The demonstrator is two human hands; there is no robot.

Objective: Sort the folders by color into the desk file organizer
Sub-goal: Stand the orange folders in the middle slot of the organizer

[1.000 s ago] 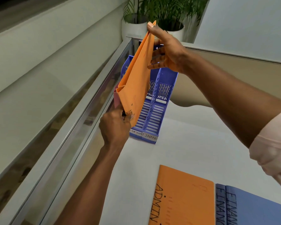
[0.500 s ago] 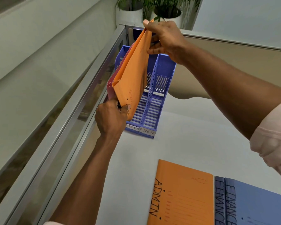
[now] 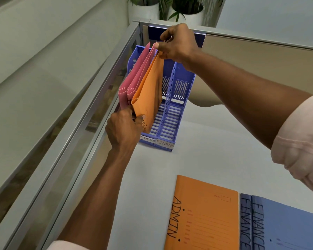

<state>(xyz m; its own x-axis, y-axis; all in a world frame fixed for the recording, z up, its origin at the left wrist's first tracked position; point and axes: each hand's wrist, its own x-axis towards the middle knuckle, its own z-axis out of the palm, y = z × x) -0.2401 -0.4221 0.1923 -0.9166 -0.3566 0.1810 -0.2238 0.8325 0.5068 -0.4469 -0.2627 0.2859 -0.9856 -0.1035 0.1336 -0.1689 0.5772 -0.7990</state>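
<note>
- The left hand (image 3: 124, 126) pinches the lower front corner of an upright orange folder (image 3: 149, 94), thumb on the face beside its handwritten lettering.
- The right hand (image 3: 177, 43) pinches the same folder's top rear corner between thumb and fingertips, the forearm reaching in from the right with a pale pink sleeve (image 3: 300, 141) rolled up.
- The orange folder stands tilted, partly lowered into the middle slot of the blue file organizer (image 3: 172, 112), its spine toward the front.
- Two pink folders (image 3: 134, 80) stand just beside it on the left, in the organizer's leftmost slot, touching the orange one.
- The rightmost slot shows only its slatted floor; a strip along the front reads "FINANC", and the label next to it is partly hidden by the left hand.
- The organizer sits at the far left corner of the white tabletop (image 3: 206, 156), against a glass partition (image 3: 76, 127).
- Near the tabletop's near edge lies a second orange folder (image 3: 202, 213) marked "ADMIN", flat, with blue folders (image 3: 282, 224) marked "FINANCE" touching its right side.
- Potted plants (image 3: 186, 9) stand beyond the partition.
</note>
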